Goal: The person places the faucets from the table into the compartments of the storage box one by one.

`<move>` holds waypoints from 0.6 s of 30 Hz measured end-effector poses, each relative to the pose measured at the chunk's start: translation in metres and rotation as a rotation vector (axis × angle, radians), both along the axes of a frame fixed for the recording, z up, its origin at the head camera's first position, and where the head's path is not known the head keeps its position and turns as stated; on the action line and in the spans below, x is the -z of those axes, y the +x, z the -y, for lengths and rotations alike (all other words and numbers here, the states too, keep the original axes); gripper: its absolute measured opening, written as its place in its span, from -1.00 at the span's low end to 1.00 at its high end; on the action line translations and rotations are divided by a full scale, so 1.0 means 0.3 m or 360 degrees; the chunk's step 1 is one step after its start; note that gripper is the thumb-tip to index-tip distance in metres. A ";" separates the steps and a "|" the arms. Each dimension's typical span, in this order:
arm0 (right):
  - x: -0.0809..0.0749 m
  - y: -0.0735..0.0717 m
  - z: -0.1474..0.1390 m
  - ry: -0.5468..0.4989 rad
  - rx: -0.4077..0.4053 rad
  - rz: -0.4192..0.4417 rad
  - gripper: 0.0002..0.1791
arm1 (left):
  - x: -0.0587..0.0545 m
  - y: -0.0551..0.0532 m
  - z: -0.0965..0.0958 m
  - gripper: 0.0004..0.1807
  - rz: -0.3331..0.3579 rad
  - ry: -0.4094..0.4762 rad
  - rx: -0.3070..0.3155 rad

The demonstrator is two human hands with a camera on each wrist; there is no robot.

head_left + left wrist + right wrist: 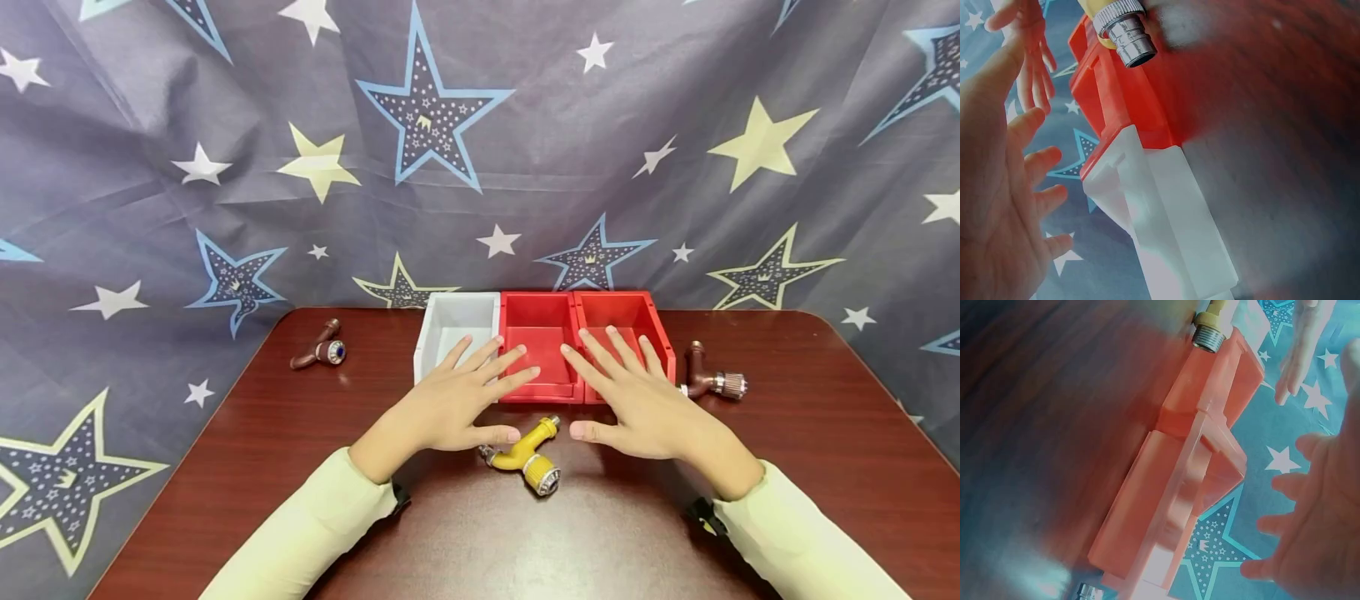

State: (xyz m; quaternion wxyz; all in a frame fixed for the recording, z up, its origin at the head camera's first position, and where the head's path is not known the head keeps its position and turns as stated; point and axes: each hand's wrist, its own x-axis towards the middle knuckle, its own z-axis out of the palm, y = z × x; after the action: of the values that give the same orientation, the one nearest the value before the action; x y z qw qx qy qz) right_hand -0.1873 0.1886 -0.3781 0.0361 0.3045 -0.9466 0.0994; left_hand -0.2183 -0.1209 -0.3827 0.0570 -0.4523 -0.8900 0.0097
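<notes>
Both hands hover palm down with fingers spread, holding nothing. In the head view the left hand point(457, 404) is over the front of the white bin point(422, 354) and the middle red bin point(540, 310). The right hand point(645, 408) is above the front of the right red bin point(652, 310). Between the thumbs, on the table, lies a yellow angle valve point(521, 454) with a ribbed knob and metal threaded ends. Both wrist views catch part of the yellow valve, including its metal end point(1134, 47) and threaded end point(1209, 339).
A brown valve point(322, 346) lies at the table's back left. Another brown valve point(705, 379) with a ribbed metal knob sits right of the bins, its left end partly hidden by the right hand. A star-patterned curtain point(465, 225) hangs behind the dark red-brown table point(247, 483).
</notes>
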 end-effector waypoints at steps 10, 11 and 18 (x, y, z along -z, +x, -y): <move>-0.004 -0.007 -0.002 -0.0038 0.0014 -0.0105 -0.03 | -0.007 -0.010 -0.002 -0.20 -0.0123 -0.0008 0.0022; -0.006 -0.007 -0.002 -0.0042 0.0008 -0.0130 -0.04 | -0.009 -0.012 -0.002 -0.21 -0.0146 -0.0008 0.0019; -0.018 -0.017 -0.009 -0.0119 -0.0042 -0.0266 -0.08 | -0.021 -0.032 0.008 -0.33 -0.0386 0.0130 -0.0020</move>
State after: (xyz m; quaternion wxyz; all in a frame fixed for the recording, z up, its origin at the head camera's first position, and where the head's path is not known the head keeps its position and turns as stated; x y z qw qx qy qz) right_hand -0.1924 0.1912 -0.3725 0.1250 0.3226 -0.9318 0.1095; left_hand -0.2278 -0.1233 -0.3764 0.1826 -0.4393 -0.8791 0.0284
